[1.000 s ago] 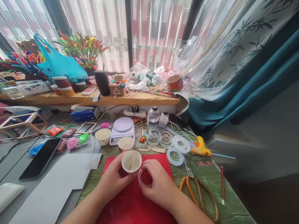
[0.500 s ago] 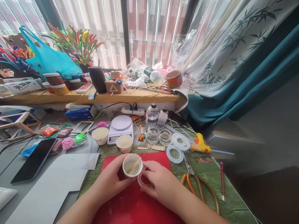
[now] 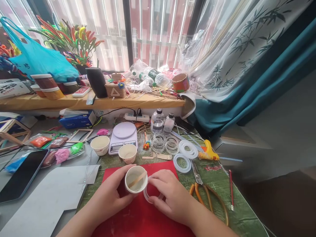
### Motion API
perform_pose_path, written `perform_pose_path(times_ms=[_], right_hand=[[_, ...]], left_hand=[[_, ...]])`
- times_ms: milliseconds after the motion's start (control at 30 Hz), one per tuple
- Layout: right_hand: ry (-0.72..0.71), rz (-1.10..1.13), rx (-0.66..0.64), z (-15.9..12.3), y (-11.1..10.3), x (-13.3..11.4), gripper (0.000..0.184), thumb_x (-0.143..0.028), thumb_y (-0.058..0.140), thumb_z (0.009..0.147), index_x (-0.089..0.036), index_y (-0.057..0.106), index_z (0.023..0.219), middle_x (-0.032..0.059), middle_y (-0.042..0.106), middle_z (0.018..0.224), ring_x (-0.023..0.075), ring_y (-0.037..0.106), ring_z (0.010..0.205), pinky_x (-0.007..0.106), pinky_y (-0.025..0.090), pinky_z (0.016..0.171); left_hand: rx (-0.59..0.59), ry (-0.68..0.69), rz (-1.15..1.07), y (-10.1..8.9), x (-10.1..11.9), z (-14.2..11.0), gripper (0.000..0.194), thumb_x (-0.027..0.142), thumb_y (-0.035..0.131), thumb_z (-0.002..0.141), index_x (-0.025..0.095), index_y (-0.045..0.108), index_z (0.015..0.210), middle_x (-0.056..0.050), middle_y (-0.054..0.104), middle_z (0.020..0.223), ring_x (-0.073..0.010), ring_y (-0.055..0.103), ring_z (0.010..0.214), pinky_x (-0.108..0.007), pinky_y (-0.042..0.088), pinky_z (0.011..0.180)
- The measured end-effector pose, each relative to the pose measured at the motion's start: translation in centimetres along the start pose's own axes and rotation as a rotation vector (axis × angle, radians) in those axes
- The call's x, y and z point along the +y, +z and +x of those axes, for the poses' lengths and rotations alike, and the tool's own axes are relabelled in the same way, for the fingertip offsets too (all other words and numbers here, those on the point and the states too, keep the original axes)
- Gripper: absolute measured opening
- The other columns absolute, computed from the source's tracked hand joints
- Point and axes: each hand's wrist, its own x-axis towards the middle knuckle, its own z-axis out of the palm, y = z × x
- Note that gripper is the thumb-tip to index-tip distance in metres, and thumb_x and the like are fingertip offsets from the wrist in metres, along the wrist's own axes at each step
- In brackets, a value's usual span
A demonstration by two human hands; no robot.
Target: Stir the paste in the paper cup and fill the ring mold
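Observation:
My left hand (image 3: pixel 118 189) is wrapped round a paper cup (image 3: pixel 126 187), tilted slightly so its inside shows. Clear liquid sits in the cup, and a flat wooden stick (image 3: pixel 137 179) leans across it. Just to the right, my right hand (image 3: pixel 168 192) grips a translucent ring mold (image 3: pixel 146 195) between thumb and fingers; part of the ring is hidden by the fingers. Both hands are over a red sheet (image 3: pixel 138 217). Beyond them stand two more paper cups, one (image 3: pixel 127 154) in front of a white kitchen scale (image 3: pixel 123 130), the other (image 3: pixel 100 145) to its left.
Right of the sheet lie white ring molds (image 3: pixel 188 149), a bluish ring mold (image 3: pixel 182 163), scissors (image 3: pixel 199 179) with orange handles, a yellow glue gun (image 3: pixel 210 150) and a red pencil (image 3: pixel 231 189). Clear bottles (image 3: pixel 157 122) stand behind. A phone (image 3: pixel 23 176) and white board (image 3: pixel 49 194) lie left.
The view has shifted slightly, so the background sits further left. My hands keep hold of the cup and the ring mold, with more of the ring's left side now showing.

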Motion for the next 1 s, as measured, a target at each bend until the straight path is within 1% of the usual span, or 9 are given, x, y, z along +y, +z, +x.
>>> perform_pose_path(times_ms=[67,133,200,300,367,533,633,867,1000], right_hand=[[0.041,0.075,0.15,0.2,-0.4,-0.3,0.025,-0.026,0.064,0.1,-0.019,0.07,0.123,0.0113,0.075,0.115,0.0269,0.065,0.106,0.041,0.052,0.096],[0.142,0.123,0.23,1.0,-1.0,-1.3,0.014,-0.027,0.058,0.103,-0.02,0.07,0.106,0.0075,0.074,0.099,0.0238,0.065,0.094,0.038,0.05,0.086],[0.277,0.147,0.142,2.2,-1.8,-2.5,0.018,-0.032,0.059,0.103,-0.022,0.066,0.09,0.0025,0.071,0.087,0.0204,0.063,0.083,0.034,0.046,0.076],[0.4,0.041,-0.011,4.2,-2.5,-3.6,0.032,-0.034,0.066,0.098,-0.023,0.05,0.072,-0.0025,0.056,0.068,0.0166,0.048,0.064,0.032,0.03,0.059],[0.384,-0.003,-0.001,4.9,-2.5,-3.6,0.034,-0.029,0.062,0.099,-0.023,0.044,0.07,-0.0032,0.051,0.067,0.016,0.043,0.063,0.032,0.026,0.059],[0.438,0.139,0.007,4.6,-1.5,-2.3,0.024,-0.035,0.069,0.095,-0.024,0.052,0.081,-0.0023,0.06,0.076,0.0166,0.051,0.068,0.029,0.032,0.062],[0.368,0.098,-0.002,4.1,-1.1,-1.7,0.033,-0.03,0.062,0.097,-0.023,0.044,0.071,-0.0031,0.051,0.069,0.0157,0.045,0.065,0.03,0.027,0.06],[0.205,0.01,0.193,3.2,-1.4,-1.3,0.035,-0.029,0.044,0.106,-0.025,0.03,0.074,-0.0024,0.044,0.069,0.0163,0.039,0.063,0.034,0.024,0.061],[0.208,0.06,0.131,3.1,-1.3,-1.6,0.037,-0.029,0.047,0.105,-0.025,0.03,0.073,-0.0035,0.042,0.068,0.0155,0.036,0.061,0.033,0.024,0.059]], left_hand=[[0.016,0.017,0.026,0.1,0.0,-0.1,0.058,0.024,0.076,0.087,0.035,0.06,0.141,-0.007,0.076,0.138,-0.0319,0.076,0.121,-0.041,0.065,0.1],[0.013,0.032,0.051,0.2,-0.3,-0.2,0.058,0.024,0.076,0.087,0.035,0.06,0.142,-0.007,0.075,0.139,-0.0322,0.076,0.122,-0.041,0.065,0.1],[-0.008,0.037,0.065,0.3,-0.5,-0.3,0.061,0.024,0.075,0.088,0.035,0.058,0.145,-0.008,0.074,0.141,-0.0325,0.075,0.123,-0.042,0.065,0.1],[-0.032,0.055,0.079,0.3,-0.7,-0.3,0.066,0.021,0.074,0.087,0.035,0.055,0.148,-0.009,0.072,0.143,-0.0326,0.073,0.125,-0.042,0.064,0.101],[-0.024,0.075,0.083,0.3,-0.6,-0.2,0.067,0.017,0.072,0.085,0.037,0.056,0.147,-0.008,0.072,0.142,-0.0323,0.073,0.125,-0.042,0.063,0.101],[-0.007,0.07,0.039,0.4,0.2,0.1,0.06,0.017,0.072,0.083,0.037,0.064,0.139,-0.006,0.077,0.133,-0.0318,0.075,0.116,-0.04,0.064,0.095],[0.027,0.062,0.035,0.6,0.5,0.3,0.06,0.016,0.071,0.079,0.037,0.068,0.136,-0.004,0.078,0.132,-0.032,0.075,0.115,-0.04,0.063,0.096],[-0.021,0.13,0.121,0.4,-0.1,0.6,0.073,0.013,0.072,0.078,0.043,0.061,0.145,-0.001,0.076,0.137,-0.0318,0.075,0.12,-0.039,0.062,0.1],[-0.011,0.114,0.135,0.3,-0.3,0.5,0.072,0.015,0.073,0.08,0.043,0.061,0.144,-0.001,0.076,0.137,-0.0315,0.074,0.12,-0.038,0.061,0.099]])
